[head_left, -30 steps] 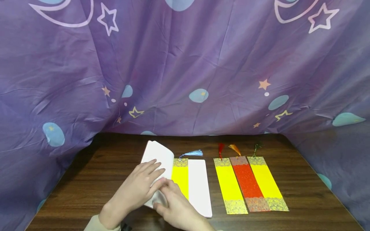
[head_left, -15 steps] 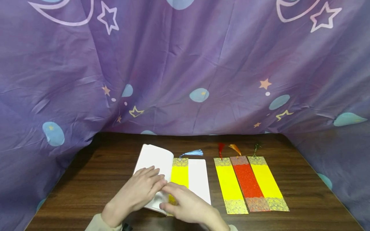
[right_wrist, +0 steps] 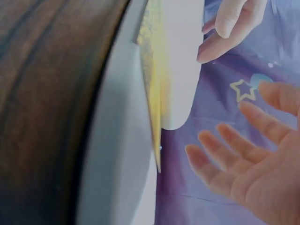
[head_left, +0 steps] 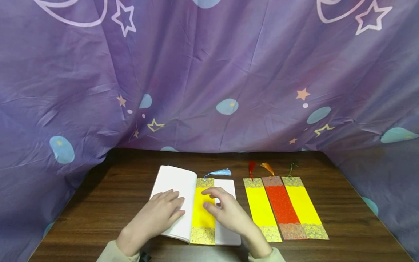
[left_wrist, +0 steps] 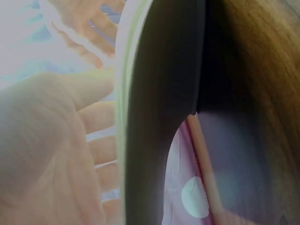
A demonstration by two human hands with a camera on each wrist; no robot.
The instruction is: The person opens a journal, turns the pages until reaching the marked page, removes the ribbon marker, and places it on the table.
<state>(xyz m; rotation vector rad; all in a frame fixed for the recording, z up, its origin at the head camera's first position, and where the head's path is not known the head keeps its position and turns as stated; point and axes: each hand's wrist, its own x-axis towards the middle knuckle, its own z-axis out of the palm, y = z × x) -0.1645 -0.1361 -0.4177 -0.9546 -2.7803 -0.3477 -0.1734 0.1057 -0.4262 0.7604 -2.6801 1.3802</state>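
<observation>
An open notebook (head_left: 178, 182) with blank white pages lies on the table. My left hand (head_left: 160, 211) rests on its left page with fingers extended; in the left wrist view those fingers (left_wrist: 101, 152) lie along the page. Along the notebook's middle lies a yellow bookmark (head_left: 203, 234) with patterned ends, its light blue tassel (head_left: 220, 172) past the top edge. Above this bookmark and the right page (head_left: 226, 236) hovers my right hand (head_left: 230, 213), fingers relaxed. In the right wrist view, the right hand (right_wrist: 253, 159) is spread and holds nothing, apart from the bookmark (right_wrist: 153, 84).
Right of the notebook lie three bookmarks side by side: a yellow one (head_left: 262, 207) with a red tassel, a red one (head_left: 282, 205) with an orange tassel and another yellow one (head_left: 302, 207) with a green tassel. A purple patterned curtain (head_left: 183, 72) hangs behind the brown table (head_left: 108, 203).
The left page has been pressed flatter to the left, uncovering the whole bookmark. My right hand has left the page and moved up and right, over the bookmark. The left hand stays on the page.
</observation>
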